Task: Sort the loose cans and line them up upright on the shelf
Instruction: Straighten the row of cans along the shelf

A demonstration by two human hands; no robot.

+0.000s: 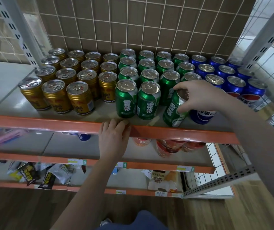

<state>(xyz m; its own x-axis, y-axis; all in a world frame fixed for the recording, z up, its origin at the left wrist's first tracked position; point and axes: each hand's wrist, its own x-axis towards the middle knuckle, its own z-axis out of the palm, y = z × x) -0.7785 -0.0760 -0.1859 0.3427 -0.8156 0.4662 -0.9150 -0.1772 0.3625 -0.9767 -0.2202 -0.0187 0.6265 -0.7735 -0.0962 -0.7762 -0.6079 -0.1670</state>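
Note:
On the top shelf (53, 113) stand upright rows of cans: gold cans (81, 98) at the left, green cans (126, 100) in the middle, blue cans (235, 85) at the right. My right hand (199, 97) grips the top of a green can (174, 112), which tilts to the right near the front edge, beside the front blue can (202, 116). My left hand (114, 138) rests with straight fingers on the shelf's orange front rail (50, 124), just below the front green cans.
A wire grid (149, 27) backs the shelf and white slotted posts (265, 35) stand at both sides. Lower shelves hold cup noodles (169, 146), a lying blue can (84, 136) and snack packets (38, 175). Wooden floor lies below.

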